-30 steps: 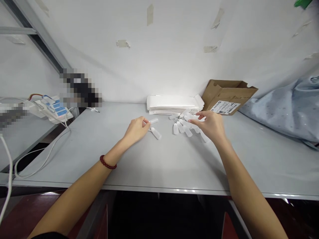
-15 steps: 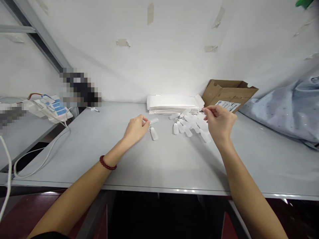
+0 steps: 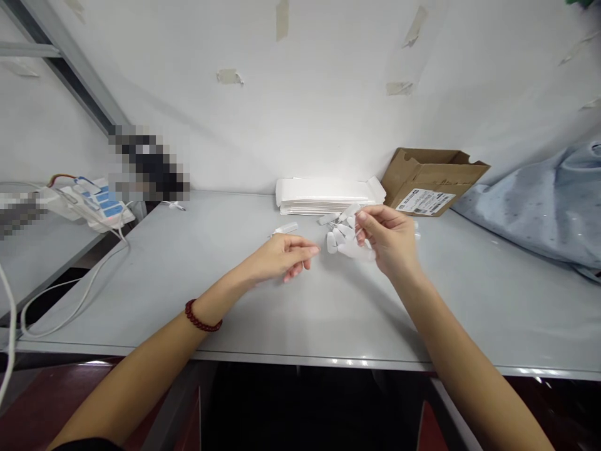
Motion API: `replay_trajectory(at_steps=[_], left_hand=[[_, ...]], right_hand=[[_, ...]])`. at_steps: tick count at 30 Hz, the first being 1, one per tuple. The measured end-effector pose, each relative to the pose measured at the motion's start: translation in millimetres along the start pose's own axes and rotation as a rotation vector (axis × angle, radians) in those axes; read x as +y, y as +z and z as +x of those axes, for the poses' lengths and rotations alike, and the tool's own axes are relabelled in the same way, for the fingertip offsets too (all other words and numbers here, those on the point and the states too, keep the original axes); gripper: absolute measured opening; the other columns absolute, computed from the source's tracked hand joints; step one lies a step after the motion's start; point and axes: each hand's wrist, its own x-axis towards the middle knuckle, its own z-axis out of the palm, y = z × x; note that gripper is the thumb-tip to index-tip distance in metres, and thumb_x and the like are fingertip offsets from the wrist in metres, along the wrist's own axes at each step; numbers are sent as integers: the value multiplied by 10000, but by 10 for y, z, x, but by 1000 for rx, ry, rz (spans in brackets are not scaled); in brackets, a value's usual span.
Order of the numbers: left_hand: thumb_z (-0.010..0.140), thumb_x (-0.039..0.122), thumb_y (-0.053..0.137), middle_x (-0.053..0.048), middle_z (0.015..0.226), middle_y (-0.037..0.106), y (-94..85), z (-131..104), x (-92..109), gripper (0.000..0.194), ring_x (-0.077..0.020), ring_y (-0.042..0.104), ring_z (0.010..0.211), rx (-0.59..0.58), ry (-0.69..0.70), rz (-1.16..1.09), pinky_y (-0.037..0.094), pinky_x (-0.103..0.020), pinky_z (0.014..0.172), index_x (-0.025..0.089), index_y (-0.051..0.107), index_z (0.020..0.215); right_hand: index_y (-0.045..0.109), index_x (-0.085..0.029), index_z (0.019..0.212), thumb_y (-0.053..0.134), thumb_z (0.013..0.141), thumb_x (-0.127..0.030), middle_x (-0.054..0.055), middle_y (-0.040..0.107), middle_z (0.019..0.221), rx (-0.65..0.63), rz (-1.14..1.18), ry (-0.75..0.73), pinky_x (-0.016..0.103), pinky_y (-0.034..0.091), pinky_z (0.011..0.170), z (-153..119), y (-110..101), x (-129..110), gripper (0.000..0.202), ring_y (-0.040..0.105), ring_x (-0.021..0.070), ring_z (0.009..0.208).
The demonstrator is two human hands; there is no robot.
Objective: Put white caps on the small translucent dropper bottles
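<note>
My right hand (image 3: pixel 392 241) pinches a thin string-like end, from which a frosted white plastic tag (image 3: pixel 357 251) appears to hang, blurred by motion. It hovers over a pile of similar frosted tags (image 3: pixel 332 242) on the table, part of which the hand hides. Left of the pile, my left hand (image 3: pixel 284 257) is raised over the table with its thumb and fingers stretched toward the right hand, and nothing shows in it. Just behind it lies a separate frosted tag (image 3: pixel 287 227); anything beneath the hand is hidden.
A stack of flat white boxes or sleeves (image 3: pixel 331 197) lies against the wall. Beside it stands an open brown cardboard box (image 3: pixel 434 178). Light blue cloth (image 3: pixel 539 207) covers the right side. A power strip (image 3: pixel 101 203) and white cables (image 3: pixel 94 282) are at the left.
My left hand has left the small separate tags and moved right, its fingers extending. My right hand has come left from the pile's right side, with a tag in its pinch.
</note>
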Motion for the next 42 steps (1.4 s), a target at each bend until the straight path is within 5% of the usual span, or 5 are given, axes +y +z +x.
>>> replay_trajectory(at_steps=[4,8,16,22,42], left_hand=[[830,409,650,-124,1121,672,49,-23,-6,567,-134,627,667,-229,-46,-186,446,-227,464,228,492,1343],[800,346,707,-113,1016,709,60,7,-63,443,-137,649,722,-287,-4,-257,444,-199,499,200,592,1201],[806,396,683,-72,826,723,102,33,-103,285,-113,617,579,-80,67,-144,501,-255,589,148,688,947],[800,427,686,-56,819,709,97,72,-120,315,-134,650,644,137,62,-249,515,-281,649,155,665,957],[769,257,664,-20,757,614,-33,64,-32,133,-115,549,722,270,220,-550,458,-250,684,146,680,699]], right_hand=[[650,-186,670,799,650,-390,-33,581,551,-145,140,163,233,414,422,-112,165,33,253,479,72,422],[647,-176,686,804,652,-378,-33,591,571,-223,166,255,239,434,448,-203,265,70,258,495,72,428],[638,-164,872,652,788,-517,43,652,865,-132,-106,245,288,527,688,-199,265,131,363,630,131,715],[636,-171,975,700,752,-496,40,654,867,-319,-267,193,291,527,591,-206,240,186,400,641,146,668],[738,-197,824,730,732,-392,7,595,697,-507,-109,183,276,452,600,-141,155,97,216,517,132,665]])
